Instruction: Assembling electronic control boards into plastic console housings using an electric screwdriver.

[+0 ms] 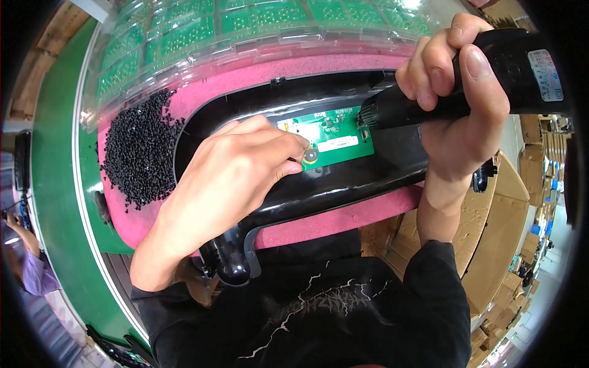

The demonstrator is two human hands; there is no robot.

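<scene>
The left hand (236, 175) lies flat, fingers spread, on a green circuit board (331, 138) seated in a black plastic housing (343, 184), a fingertip touching a round metal part on the board; it grips nothing. The right hand (457, 92) is closed tight around a black power screwdriver (491, 80), its tip at the board's right edge. The housing rests on a pink foam pad (343, 221), beside a pile of small black screws (141, 150).
</scene>
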